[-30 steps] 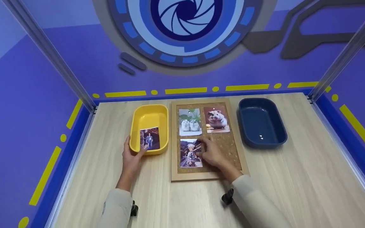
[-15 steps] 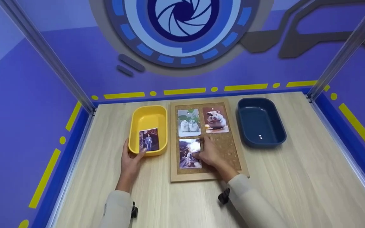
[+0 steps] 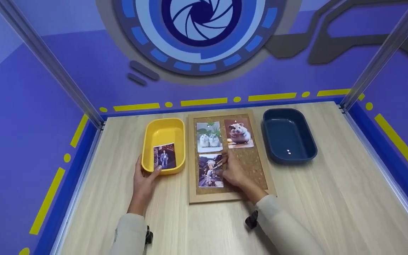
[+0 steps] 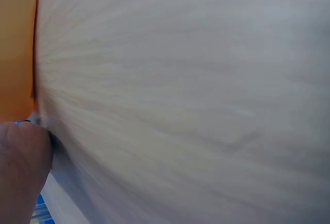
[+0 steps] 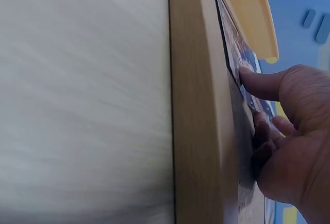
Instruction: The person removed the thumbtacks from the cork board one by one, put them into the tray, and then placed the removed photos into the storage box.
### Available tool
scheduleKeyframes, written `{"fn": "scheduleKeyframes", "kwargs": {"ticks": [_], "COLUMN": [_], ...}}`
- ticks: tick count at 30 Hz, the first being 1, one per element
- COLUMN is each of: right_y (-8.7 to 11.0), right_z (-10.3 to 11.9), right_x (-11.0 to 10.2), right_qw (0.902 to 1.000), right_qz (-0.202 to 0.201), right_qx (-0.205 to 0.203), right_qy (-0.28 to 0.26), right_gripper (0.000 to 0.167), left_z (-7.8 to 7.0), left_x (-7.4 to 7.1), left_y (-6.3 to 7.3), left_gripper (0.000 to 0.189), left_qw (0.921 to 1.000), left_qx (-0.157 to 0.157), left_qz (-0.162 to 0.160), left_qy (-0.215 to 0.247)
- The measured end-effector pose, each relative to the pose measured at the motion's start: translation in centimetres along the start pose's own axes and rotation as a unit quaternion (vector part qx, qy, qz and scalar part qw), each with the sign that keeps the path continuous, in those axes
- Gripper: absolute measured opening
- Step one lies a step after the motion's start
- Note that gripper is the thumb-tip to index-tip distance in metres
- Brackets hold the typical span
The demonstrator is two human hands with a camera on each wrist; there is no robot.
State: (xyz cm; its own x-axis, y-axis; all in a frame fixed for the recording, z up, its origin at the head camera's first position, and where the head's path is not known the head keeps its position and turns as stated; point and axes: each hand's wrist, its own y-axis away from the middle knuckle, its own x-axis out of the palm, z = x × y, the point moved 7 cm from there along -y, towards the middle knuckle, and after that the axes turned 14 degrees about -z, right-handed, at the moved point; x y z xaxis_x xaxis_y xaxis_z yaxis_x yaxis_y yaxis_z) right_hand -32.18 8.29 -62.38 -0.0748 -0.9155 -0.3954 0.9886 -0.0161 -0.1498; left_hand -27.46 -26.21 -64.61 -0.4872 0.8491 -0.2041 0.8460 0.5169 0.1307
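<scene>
My left hand (image 3: 144, 185) grips the near left corner of a yellow plastic tray (image 3: 181, 141), thumb over the rim and fingers down the outer side. A photo of a standing person (image 3: 165, 157) lies in that tray, close to the thumb. On a wood-framed corkboard (image 3: 250, 166), my right hand (image 3: 235, 173) holds the right edge of a photo of a figure in a pale headdress (image 3: 209, 171). In the right wrist view the thumb (image 5: 263, 83) lies on its face, with the other fingers curled at its edge. This photo sits at the board's lower left.
Higher on the corkboard are a photo of two hamsters (image 3: 209, 138) and a photo of one hamster (image 3: 238, 134), each with a pin near the top. A dark blue tray (image 3: 285, 136) with small shiny bits stands right of the board. Purple walls enclose the wooden table (image 3: 338, 198).
Both hands stay at their places. The right fingers have drawn down slightly along the photo's edge. A bright glare crossed the photo half a second ago and is gone now.
</scene>
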Motion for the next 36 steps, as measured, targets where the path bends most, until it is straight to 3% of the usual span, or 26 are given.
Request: {"fn": "scheduleKeyframes", "kwargs": {"ticks": [8, 14, 23, 36], "right_y": [0.13, 0.28, 0.41, 0.56], "right_z": [-0.20, -0.51, -0.54, -0.17], "right_x": [0.12, 0.01, -0.41, -0.32], "right_qw": [0.9989, 0.9986, 0.9993, 0.9988], "right_qz": [0.016, 0.019, 0.024, 0.029], "right_qx": [-0.027, -0.028, -0.007, -0.032], "right_qy": [-0.035, -0.040, -0.029, -0.021], "right_gripper": [0.076, 0.057, 0.043, 0.042], "left_z": [-0.10, 0.02, -0.04, 0.19], "left_x": [-0.07, -0.31, -0.39, -0.23], "left_y": [0.07, 0.14, 0.04, -0.07], "left_gripper": [0.090, 0.091, 0.097, 0.094], "left_qw": [0.9999, 0.9999, 0.9997, 0.9989], "left_qx": [0.011, 0.009, 0.005, -0.005], "left_qz": [0.007, 0.011, 0.022, 0.024], "left_qy": [0.009, 0.000, -0.011, -0.040]}}
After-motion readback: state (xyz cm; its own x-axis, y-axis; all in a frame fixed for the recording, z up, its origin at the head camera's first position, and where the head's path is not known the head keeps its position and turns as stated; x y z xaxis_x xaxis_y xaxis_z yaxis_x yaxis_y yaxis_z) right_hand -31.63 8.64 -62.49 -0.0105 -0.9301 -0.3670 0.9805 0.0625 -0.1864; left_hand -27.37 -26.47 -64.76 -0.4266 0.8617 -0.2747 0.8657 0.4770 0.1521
